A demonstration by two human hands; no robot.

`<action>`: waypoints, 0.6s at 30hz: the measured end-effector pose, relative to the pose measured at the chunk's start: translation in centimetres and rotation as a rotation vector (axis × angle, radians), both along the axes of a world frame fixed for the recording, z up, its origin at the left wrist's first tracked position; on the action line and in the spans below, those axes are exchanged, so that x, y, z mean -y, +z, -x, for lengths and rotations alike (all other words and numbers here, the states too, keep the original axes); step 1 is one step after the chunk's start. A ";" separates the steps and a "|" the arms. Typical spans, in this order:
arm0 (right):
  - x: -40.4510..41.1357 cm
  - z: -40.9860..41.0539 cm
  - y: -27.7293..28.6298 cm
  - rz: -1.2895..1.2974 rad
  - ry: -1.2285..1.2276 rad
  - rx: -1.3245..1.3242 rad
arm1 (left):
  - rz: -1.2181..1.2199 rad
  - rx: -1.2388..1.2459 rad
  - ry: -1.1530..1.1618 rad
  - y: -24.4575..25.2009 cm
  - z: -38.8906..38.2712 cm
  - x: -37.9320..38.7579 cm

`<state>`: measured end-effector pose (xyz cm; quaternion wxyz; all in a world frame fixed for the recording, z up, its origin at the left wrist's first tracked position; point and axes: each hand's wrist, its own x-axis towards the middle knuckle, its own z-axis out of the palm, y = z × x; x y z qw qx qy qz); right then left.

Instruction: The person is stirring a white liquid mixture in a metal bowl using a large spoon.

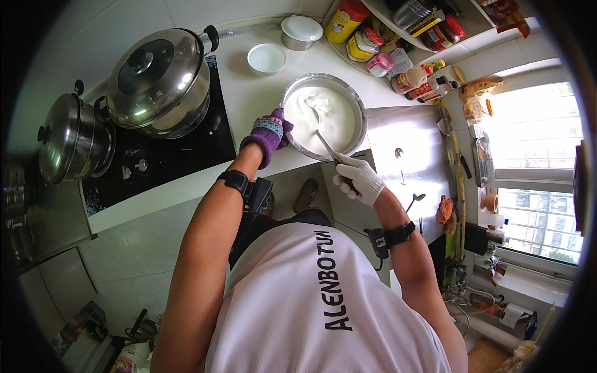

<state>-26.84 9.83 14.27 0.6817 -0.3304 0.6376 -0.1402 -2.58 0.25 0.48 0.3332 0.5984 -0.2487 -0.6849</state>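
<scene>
A large round metal pot (361, 95) holding a thick white mixture (343, 112) stands at the front edge of the white counter. My left hand (267, 135), in a purple knitted glove, grips the pot's left rim. In my right hand (358, 178), gloved in white knit, is the dark handle of a metal spoon (326, 143), its bowl dipped in the mixture. A pale bowl (267, 59) sits behind and left of the pot, beside a small metal pot with a white lid (301, 29).
Two lidded steel pots (158, 79) (65, 140) are on the black cooktop (186, 161) at left. Sauce bottles (413, 81) and jars line the back right corner. Spoons (399, 153) and an orange cloth (445, 209) lie on the steel surface at right.
</scene>
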 end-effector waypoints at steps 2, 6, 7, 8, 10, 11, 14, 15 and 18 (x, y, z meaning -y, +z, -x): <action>0.0 -0.1 -0.1 -0.034 -0.020 0.068 | 0.032 0.034 -0.016 0.3 0.1 -0.1; 0.1 0.6 -1.2 -0.083 -0.097 0.223 | 0.067 0.035 -0.042 -0.1 -0.2 0.0; 0.1 1.0 -1.3 -0.098 -0.127 0.284 | 0.052 0.051 -0.065 0.3 -0.2 0.1; 0.0 1.3 -1.4 -0.113 -0.156 0.346 | 0.051 0.052 -0.067 0.6 -0.2 0.1; -0.1 1.5 -1.1 -0.111 -0.159 0.362 | 0.048 0.071 -0.071 1.4 -0.1 -0.1; -0.1 1.5 -0.9 -0.107 -0.161 0.376 | 0.047 0.072 -0.072 1.8 0.0 -0.3; -0.4 1.8 -0.2 -0.056 -0.156 0.345 | 0.101 0.107 -0.071 2.2 0.1 -0.6; -0.5 1.8 0.2 -0.056 -0.154 0.346 | 0.060 0.062 -0.045 1.8 -0.1 -0.5; -0.7 1.5 2.0 0.043 -0.085 0.219 | 0.058 0.067 -0.093 0.9 -0.3 -0.1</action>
